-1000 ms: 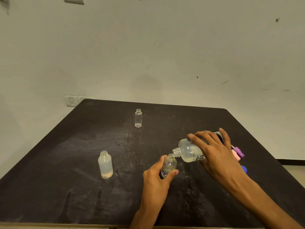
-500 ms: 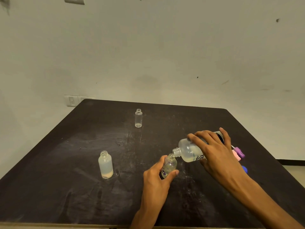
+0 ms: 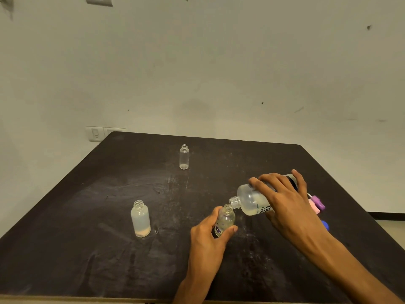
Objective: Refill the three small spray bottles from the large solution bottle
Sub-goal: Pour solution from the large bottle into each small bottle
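The right hand grips the big bottle, tipped on its side, mouth just over the little bottle; the left hand holds that little bottle upright on the near right of the black table; a cloudy bottle stands open to the left; a clear bottle stands far back.

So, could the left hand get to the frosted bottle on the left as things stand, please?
Probably not yet: the path across the table to the frosted bottle looks free, but the left hand is holding the small bottle being filled.
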